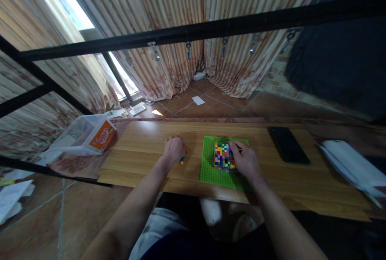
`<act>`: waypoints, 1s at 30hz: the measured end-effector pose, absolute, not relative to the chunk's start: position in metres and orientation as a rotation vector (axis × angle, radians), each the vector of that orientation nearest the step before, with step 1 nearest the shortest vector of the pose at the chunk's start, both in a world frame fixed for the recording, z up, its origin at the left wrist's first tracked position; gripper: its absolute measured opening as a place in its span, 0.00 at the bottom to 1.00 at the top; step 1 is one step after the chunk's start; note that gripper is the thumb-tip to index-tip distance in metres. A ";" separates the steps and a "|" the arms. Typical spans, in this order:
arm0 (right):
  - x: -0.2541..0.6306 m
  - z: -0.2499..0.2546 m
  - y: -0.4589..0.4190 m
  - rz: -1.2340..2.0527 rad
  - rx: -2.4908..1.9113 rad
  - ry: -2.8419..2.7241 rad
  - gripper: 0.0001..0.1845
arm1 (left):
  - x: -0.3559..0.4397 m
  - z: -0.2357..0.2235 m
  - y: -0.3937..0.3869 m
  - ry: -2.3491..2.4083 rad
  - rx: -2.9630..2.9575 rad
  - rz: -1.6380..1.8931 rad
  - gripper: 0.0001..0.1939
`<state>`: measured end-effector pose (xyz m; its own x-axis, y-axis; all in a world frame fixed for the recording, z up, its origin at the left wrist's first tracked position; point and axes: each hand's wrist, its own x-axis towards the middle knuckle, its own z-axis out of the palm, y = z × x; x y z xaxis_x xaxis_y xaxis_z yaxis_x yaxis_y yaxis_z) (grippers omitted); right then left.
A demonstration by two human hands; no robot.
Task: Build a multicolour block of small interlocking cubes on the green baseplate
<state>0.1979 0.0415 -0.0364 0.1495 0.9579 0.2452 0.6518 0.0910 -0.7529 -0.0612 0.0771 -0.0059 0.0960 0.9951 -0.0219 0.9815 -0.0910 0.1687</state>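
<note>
A green studded baseplate [208, 171] lies on the wooden table, and on it stands a multicoloured block of small building bricks [223, 156]. My right hand [246, 160] is closed at the right side of this block, thumb and fingers against its edge; some fingertips are hidden behind it. To the left of the baseplate, my left hand [175, 148] is low over the tabletop with its fingers curled down around a few small building bricks [182, 159]. Red, blue and yellow bits show past its right side; the hand covers the others.
A black phone [288, 145] lies at the table's [135, 159] right. Beyond that end is a white packet [352, 161]. A clear plastic bin [80, 133] with an orange label stands off the left end. A black metal bar [181, 32] with hanging clips crosses before the curtains.
</note>
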 end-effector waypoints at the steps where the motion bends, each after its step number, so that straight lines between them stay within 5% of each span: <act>1: 0.198 -0.036 0.041 0.489 -1.634 -1.578 0.21 | -0.060 -0.006 0.076 2.019 2.223 0.161 0.12; 12: 0.198 -0.034 0.041 0.463 -1.613 -1.630 0.20 | -0.008 0.000 0.060 1.431 2.046 0.945 0.11; 30: 0.197 -0.031 0.041 0.488 -1.604 -1.647 0.18 | 0.048 -0.016 0.071 1.254 2.172 1.021 0.08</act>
